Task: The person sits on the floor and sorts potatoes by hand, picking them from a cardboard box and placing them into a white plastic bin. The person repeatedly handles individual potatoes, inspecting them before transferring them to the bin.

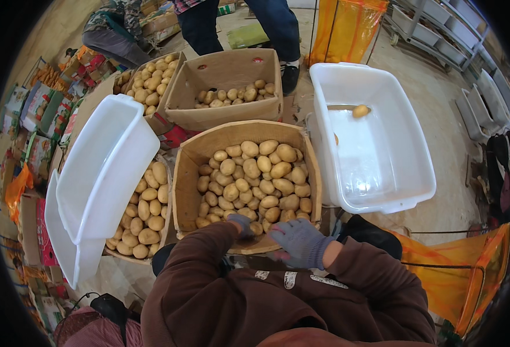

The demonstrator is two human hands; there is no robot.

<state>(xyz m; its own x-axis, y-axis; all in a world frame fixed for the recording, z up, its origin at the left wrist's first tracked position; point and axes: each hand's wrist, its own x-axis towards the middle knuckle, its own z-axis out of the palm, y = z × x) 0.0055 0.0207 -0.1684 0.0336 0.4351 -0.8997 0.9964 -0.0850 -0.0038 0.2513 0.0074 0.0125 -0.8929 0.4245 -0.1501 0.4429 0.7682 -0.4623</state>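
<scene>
A cardboard box [243,126] of potatoes [251,168] stands right in front of me. My left hand [243,226], in a grey work glove, reaches inside by the front wall and touches the potatoes there. Its fingers are mostly hidden, so a grip cannot be made out. My right hand [302,243], gloved the same way, lies over the box's front right edge with its fingertips towards the potatoes. Whatever is under that palm is out of sight. To the right, a large white plastic tub [385,173] contains a potato [360,111] and part of another at its left wall.
Stacked white tubs [107,173] lean at left over another box of potatoes [144,217]. Behind are a partly filled cardboard box [224,110] and a fuller one [151,82]. Orange mesh bags [459,269] hang at right. Two people work beyond; a wheeled rack [433,34] stands far right.
</scene>
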